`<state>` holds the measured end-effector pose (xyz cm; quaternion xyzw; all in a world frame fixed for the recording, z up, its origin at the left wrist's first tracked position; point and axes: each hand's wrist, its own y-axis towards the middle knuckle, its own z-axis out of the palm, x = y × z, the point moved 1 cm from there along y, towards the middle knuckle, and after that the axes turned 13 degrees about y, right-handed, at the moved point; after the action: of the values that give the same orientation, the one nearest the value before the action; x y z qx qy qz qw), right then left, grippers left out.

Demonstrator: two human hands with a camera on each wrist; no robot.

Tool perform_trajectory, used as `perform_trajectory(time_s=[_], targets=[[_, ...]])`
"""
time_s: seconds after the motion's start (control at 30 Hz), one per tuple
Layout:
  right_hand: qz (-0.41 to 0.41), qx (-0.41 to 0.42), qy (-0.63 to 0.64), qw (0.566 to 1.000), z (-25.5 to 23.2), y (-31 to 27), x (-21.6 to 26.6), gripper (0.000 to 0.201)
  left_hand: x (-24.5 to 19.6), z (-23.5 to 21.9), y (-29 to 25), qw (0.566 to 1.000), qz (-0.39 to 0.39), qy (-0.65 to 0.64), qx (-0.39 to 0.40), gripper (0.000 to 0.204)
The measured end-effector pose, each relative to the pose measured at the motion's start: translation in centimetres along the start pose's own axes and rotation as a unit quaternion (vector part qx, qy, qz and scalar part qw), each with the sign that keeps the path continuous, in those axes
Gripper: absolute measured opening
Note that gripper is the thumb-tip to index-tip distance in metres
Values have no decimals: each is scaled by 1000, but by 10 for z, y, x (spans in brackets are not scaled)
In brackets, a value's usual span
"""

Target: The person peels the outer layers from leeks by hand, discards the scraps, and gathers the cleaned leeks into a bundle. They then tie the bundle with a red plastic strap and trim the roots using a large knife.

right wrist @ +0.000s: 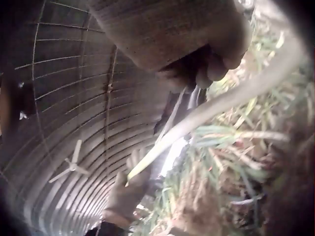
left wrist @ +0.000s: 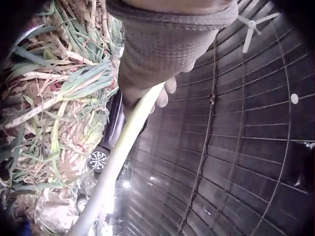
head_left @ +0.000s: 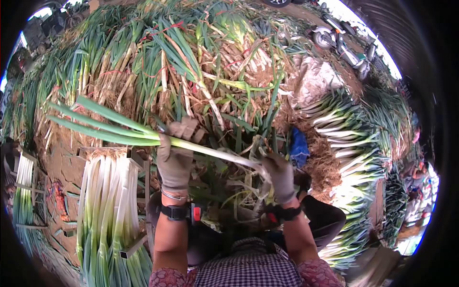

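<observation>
My gloved left hand [head_left: 174,162] grips a leek [head_left: 210,150] where its green leaves meet the white stalk. The leek lies slantwise in front of me, leaves to the left, white end to the right. In the left wrist view, the stalk [left wrist: 115,157] runs down out of my curled fingers. My gloved right hand [head_left: 279,178] is at the white end, its fingers curled. A thin pale strip of leek skin [right wrist: 172,115] stretches from those fingers to the stalk in the right wrist view. Limp peelings [head_left: 258,182] hang beside this hand.
Cleaned leeks [head_left: 107,191] fill a rack at my left. Unpeeled leeks [head_left: 143,67] are heaped ahead, some tied with red string. More leeks [head_left: 344,143] lie in a row at my right, near a blue cloth-like item [head_left: 299,147]. A motorbike [head_left: 346,50] stands far right.
</observation>
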<state>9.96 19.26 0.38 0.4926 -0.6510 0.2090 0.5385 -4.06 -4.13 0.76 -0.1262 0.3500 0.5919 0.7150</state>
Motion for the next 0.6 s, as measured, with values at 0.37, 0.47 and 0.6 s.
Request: perform_trajectory(time_s=[0.37,0.47,0.6], targets=[[-148,-35,-102,983,-51,-12,37,21,7,-6,2,998,30,-47,12,41],[-153,43,-54,986,10,12,82,31,12,9,4,992,1,-104,69,33],[-37,185,99,977,47,31,66,36,4,11,-8,993,-26,-110,32,31]])
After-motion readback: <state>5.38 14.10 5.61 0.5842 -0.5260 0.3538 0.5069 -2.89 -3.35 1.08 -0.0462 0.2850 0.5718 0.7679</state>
